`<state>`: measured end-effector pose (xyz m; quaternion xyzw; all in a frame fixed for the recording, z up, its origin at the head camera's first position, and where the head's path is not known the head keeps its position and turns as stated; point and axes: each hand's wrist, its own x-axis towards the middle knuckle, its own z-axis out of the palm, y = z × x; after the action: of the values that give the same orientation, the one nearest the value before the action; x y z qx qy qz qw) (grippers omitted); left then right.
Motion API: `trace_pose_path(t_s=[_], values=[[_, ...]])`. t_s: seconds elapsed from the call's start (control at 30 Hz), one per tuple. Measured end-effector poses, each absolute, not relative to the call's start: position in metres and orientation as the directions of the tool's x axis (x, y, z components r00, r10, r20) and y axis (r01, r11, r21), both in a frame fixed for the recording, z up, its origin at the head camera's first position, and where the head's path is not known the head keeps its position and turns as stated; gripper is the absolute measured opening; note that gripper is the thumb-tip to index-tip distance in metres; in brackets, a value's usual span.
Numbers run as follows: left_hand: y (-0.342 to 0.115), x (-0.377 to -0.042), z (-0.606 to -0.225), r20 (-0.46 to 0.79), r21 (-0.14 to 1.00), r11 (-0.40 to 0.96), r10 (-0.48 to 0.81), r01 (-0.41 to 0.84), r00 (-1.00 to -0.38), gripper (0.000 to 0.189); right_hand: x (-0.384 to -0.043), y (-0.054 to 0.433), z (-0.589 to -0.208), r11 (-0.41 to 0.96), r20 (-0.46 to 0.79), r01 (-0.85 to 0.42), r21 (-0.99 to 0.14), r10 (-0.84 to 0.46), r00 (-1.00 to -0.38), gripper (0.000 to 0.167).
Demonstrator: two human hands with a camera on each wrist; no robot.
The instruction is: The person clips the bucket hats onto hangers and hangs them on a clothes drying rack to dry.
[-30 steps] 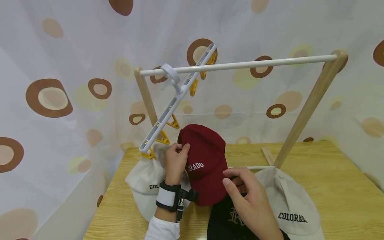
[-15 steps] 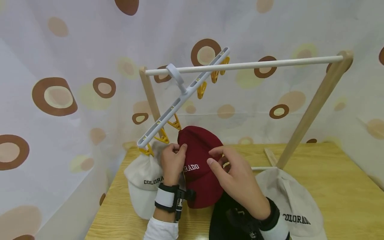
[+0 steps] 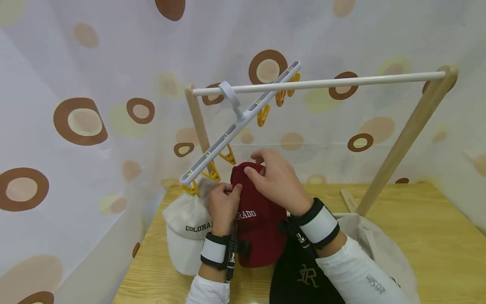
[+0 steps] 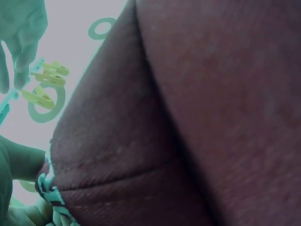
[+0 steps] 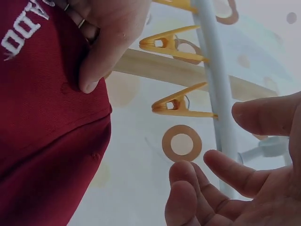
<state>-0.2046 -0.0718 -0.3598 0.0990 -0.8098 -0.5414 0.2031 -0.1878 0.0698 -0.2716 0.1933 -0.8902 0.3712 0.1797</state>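
My left hand (image 3: 223,207) pinches a dark red baseball cap (image 3: 262,240) by its left side, thumb on the front panel. White lettering ending in "RADO" shows beside the thumb; the rest is covered. My right hand (image 3: 279,181) is raised over the cap's crown with fingers spread and nothing in them. In the right wrist view, its fingers (image 5: 254,181) are near a grey hanger bar and its yellow clips (image 5: 176,103). The hanger (image 3: 243,122) hooks over a white rail. Its front clip (image 3: 191,188) bites a white cap (image 3: 186,236); a yellow clip (image 3: 228,156) hangs just above the red cap.
A wooden-legged rack with a white rail (image 3: 341,82) spans the table (image 3: 429,236). On the table lie a black cap (image 3: 300,270) and a beige cap (image 3: 391,253), partly under my right arm. A spotted curtain (image 3: 125,63) stands behind.
My right hand has risen up and left from beside the red cap's brim to above its crown. The left hand keeps its grip on the cap. The head view has shifted slightly.
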Motion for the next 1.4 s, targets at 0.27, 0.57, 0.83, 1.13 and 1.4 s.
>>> trace_pose_path(t_s=[0.27,0.57,0.83,1.13,1.4], values=[[-0.073,-0.205,-0.363,0.25,0.904,0.419,-0.367,0.081,-0.896,0.024,-0.198,0.051,-0.271,0.654,0.482,-0.494,-0.573,-0.218,-0.848,0.042],[-0.07,-0.208,-0.366,0.288,0.894,0.432,-0.348,0.12,-0.892,0.023,-0.216,0.035,-0.274,0.684,0.486,-0.45,-0.575,-0.157,-0.86,0.044],[-0.074,-0.207,-0.368,0.296,0.895,0.426,-0.346,0.133,-0.89,0.02,-0.225,0.012,-0.272,0.709,0.535,-0.435,-0.555,-0.096,-0.839,0.043],[-0.076,-0.209,-0.371,0.315,0.893,0.421,-0.324,0.163,-0.892,0.022,-0.227,0.002,-0.273,0.69,0.524,-0.4,-0.604,-0.035,-0.851,0.038],[-0.078,-0.21,-0.37,0.308,0.903,0.396,-0.326,0.167,-0.894,0.02,-0.229,-0.003,-0.277,0.674,0.576,-0.424,-0.604,0.002,-0.817,0.035]])
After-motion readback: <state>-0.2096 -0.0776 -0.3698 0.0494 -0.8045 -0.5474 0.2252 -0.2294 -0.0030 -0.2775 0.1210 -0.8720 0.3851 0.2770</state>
